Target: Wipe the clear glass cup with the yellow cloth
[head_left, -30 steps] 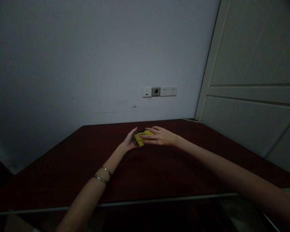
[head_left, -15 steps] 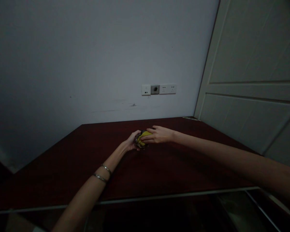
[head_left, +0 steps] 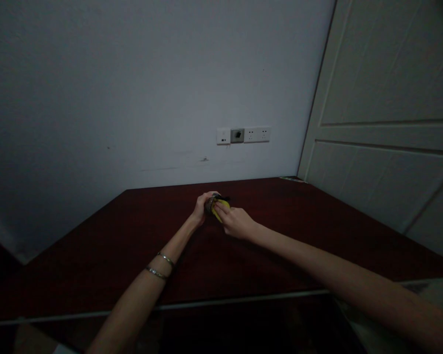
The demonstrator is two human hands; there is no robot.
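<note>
Both my hands meet over the middle of a dark red table (head_left: pixel 96 255), towards its far side. My left hand (head_left: pixel 202 208), with two thin bangles on its wrist, is curled round a small dark round object (head_left: pixel 211 202). My right hand (head_left: pixel 236 221) is closed on a yellow cloth (head_left: pixel 220 208) bunched against that object. A dark bit sticks out to the right above the cloth. The room is dim and the object is largely hidden by my fingers.
A pale wall (head_left: pixel 133 88) stands behind the table with a row of power sockets (head_left: pixel 243 134). A white panelled door (head_left: pixel 384 118) closes the right side. The table's near edge (head_left: pixel 221 302) has a light strip.
My right hand went from lying flat over the yellow cloth to gripping it from the near side. The cloth is now more bunched, and both hands shifted slightly away from me.
</note>
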